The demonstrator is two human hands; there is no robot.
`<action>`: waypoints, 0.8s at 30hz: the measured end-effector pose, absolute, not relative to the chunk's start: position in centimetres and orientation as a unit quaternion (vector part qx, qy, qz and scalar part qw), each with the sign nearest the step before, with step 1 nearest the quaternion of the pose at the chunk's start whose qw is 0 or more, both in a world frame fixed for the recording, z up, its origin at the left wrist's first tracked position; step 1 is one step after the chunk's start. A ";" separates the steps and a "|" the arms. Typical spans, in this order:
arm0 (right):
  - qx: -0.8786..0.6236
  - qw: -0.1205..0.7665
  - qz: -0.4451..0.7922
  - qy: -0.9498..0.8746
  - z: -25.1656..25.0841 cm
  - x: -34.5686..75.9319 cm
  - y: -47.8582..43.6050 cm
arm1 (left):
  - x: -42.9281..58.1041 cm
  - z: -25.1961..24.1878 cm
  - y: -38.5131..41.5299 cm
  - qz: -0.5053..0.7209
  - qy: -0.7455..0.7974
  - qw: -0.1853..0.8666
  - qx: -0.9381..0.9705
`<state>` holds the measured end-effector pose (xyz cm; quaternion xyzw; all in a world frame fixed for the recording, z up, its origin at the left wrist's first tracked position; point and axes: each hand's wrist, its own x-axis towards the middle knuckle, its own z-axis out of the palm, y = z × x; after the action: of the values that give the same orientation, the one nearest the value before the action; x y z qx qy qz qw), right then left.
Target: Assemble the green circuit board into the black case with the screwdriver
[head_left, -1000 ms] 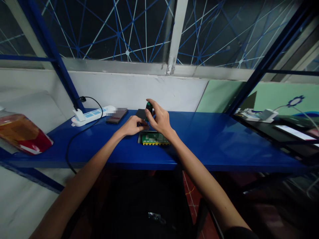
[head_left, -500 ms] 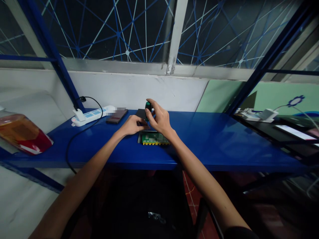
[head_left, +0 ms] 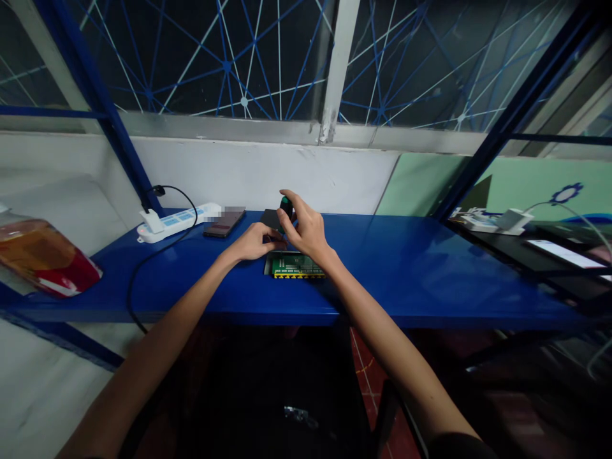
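Note:
A green circuit board (head_left: 296, 266) lies flat on the blue shelf (head_left: 406, 274), just in front of both hands. My right hand (head_left: 308, 231) is closed round an upright screwdriver with a dark green handle (head_left: 285, 206), held over the board's far edge. My left hand (head_left: 255, 242) rests on the shelf at the board's far left corner, fingers pinched together near the screwdriver's tip; what they hold is hidden. A small black box (head_left: 270, 219) stands right behind the hands.
A dark phone (head_left: 224, 224) and a white power strip (head_left: 174, 222) with a black cable lie at the back left. A red and orange plastic object (head_left: 41, 257) sits at the far left. Another desk with chargers and a lit screen (head_left: 564, 254) is at the right.

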<state>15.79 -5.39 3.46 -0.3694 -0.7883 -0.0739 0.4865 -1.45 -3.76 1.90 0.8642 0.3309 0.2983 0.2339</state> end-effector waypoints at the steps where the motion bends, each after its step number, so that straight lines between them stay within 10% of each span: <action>1: -0.370 0.487 -0.074 -0.788 3.5 15.8 -5.4 | -1.4 1.9 -3.8 0.297 0.332 0.234 0.864; 24: -0.369 0.488 -0.078 -0.787 3.5 15.8 -5.4 | -1.5 1.6 -3.6 0.342 0.363 0.221 0.838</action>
<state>15.75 -5.40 3.49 -0.3690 -0.7869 -0.0778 0.4884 -1.47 -3.63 1.57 0.8384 0.3628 0.3418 0.2206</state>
